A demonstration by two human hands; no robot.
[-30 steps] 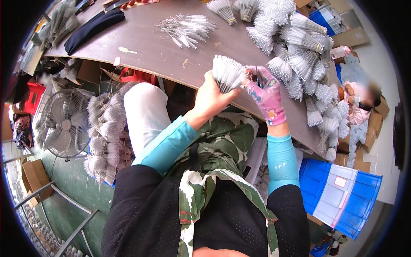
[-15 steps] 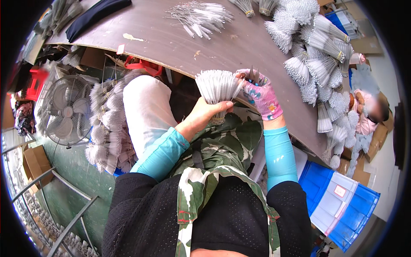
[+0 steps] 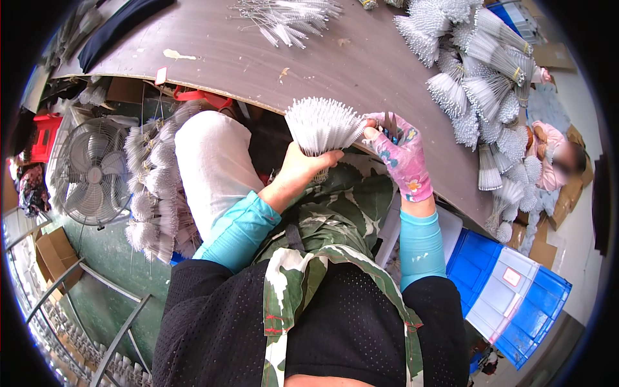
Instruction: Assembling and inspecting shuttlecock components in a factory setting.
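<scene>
A thick bundle of thin white-bristled brushes (image 3: 322, 126) stands upright above my lap, its tips fanned out. My left hand (image 3: 302, 169) is closed round the lower part of the bundle, thumb across the front. On the right, my right hand (image 3: 405, 161) wears a pink flowered fingerless glove. Its thumb and forefinger are pinched at the bundle's right edge; whether they grip a single brush is too small to tell. Dark pointed blades of what look like small scissors (image 3: 391, 124) stick up from that same hand, their handles hidden in the palm.
Loose brushes (image 3: 290, 19) lie on the brown table (image 3: 245, 61). Tied brush bundles (image 3: 477, 84) are heaped on its right side, and more hang below at left beside a fan (image 3: 93, 171). Blue and white crates (image 3: 509, 290) stand at right. Another person (image 3: 551, 151) is at far right.
The view has shifted slightly. My right thumb and forefinger have come together at the bundle's right edge, and the glove has turned a little. My left hand keeps its hold on the bundle.
</scene>
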